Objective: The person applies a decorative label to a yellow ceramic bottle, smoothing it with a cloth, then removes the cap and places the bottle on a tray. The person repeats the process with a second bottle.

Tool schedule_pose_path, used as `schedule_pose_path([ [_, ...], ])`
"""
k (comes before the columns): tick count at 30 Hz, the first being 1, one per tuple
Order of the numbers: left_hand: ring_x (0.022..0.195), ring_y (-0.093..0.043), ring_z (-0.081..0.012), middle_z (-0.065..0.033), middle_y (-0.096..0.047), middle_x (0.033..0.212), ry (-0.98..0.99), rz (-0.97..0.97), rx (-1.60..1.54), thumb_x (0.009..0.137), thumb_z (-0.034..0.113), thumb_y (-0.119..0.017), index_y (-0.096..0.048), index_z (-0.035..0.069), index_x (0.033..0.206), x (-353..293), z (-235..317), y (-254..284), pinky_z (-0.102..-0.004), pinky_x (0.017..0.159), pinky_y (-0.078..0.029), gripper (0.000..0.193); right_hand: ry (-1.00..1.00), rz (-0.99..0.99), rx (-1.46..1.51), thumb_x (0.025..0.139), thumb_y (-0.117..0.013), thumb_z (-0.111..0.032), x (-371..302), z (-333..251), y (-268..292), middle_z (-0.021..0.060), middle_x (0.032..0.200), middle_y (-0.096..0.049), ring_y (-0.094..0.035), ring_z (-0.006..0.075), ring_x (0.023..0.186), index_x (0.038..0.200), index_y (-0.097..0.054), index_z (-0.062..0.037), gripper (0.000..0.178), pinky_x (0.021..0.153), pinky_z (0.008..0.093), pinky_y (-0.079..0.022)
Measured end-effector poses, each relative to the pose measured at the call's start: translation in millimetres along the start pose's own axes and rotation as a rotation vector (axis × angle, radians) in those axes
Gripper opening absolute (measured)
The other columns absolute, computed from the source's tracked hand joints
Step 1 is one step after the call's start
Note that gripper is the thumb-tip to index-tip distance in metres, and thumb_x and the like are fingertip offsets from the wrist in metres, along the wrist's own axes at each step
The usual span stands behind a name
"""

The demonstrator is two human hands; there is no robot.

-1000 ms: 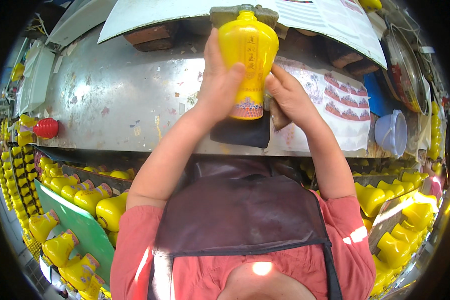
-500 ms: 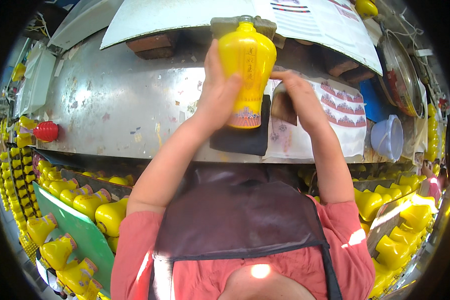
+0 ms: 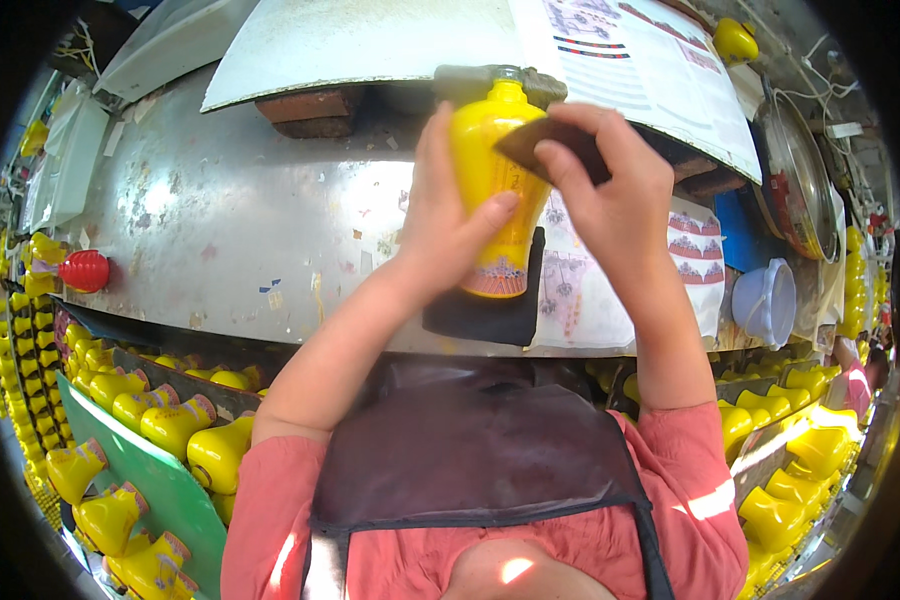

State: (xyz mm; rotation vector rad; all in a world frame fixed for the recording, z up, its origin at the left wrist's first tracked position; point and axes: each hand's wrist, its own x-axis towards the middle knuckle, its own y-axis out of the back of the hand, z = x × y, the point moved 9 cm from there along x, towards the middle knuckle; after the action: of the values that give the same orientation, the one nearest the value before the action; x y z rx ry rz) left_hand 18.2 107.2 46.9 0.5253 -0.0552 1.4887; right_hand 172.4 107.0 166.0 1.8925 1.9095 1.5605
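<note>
The metal table (image 3: 240,200) stretched across the scene, its grey top scuffed and flecked with scraps of colour. Along its far side the white board (image 3: 370,45) sat raised on bricks. Between that board and the table's near edge, in front of the person, was the yellow bottle (image 3: 495,165), held above the table with its neck pointing away. It was a bright, glossy yellow, broad and rounded at the shoulders, tapering toward the base, with pale streaks of light on its skin. The right hand (image 3: 615,195) was half closed, thumb and fingers pinching the scraper at the bottle's right shoulder. The left hand (image 3: 440,225) was curved around the bottle's left side, thumb laid across the front, gripping it. A dark cloth (image 3: 480,322) lay below the base end. The scraper (image 3: 540,142) was a thin, dark brown piece, slanting over the bottle's front; whether its edge touched could not be told. Round the foot ran a patterned band (image 3: 498,277) of blue and reddish pink. Up the front ran a column of dark lettering, blurred and partly covered. Smallest was the greyish glass mouth (image 3: 508,72)
</note>
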Motion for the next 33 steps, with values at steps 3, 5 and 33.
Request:
schedule_pose_path([
  [3,0.139,-0.041,-0.0442,-0.0271,-0.042,0.148,-0.004,0.074,0.042,0.090,0.038,-0.073,-0.037,0.000,0.152,16.4,5.2,6.8,-0.0493,0.118,-0.033,0.081,-0.136,0.066,-0.025,0.089,-0.078,-0.006,20.6,16.2,7.5,0.0091,0.099,-0.076,-0.072,0.0142,0.091,0.114,-0.071,-0.0002,0.026,0.083,0.0285,-0.057],
  [5,0.130,-0.048,-0.0411,-0.0232,-0.050,0.138,0.037,0.124,0.020,0.090,0.037,-0.074,-0.049,0.002,0.142,27.1,5.5,9.2,-0.0485,0.113,-0.038,0.068,-0.129,-0.017,0.061,0.090,-0.078,-0.010,31.8,18.7,2.3,0.0080,0.100,-0.077,-0.070,0.0118,0.090,0.112,-0.072,-0.0003,0.025,0.082,0.0278,-0.057],
  [33,0.099,-0.065,-0.0146,-0.0057,-0.071,0.109,0.264,0.164,-0.522,0.102,0.021,-0.064,-0.072,0.003,0.115,51.5,-5.5,12.4,-0.0292,0.091,-0.052,0.024,0.561,-0.408,-0.181,0.074,-0.069,-0.012,-72.3,-97.0,-63.0,0.0053,0.074,-0.054,-0.065,0.0238,0.081,0.088,-0.070,-0.0099,0.014,0.070,0.0392,-0.053],
])
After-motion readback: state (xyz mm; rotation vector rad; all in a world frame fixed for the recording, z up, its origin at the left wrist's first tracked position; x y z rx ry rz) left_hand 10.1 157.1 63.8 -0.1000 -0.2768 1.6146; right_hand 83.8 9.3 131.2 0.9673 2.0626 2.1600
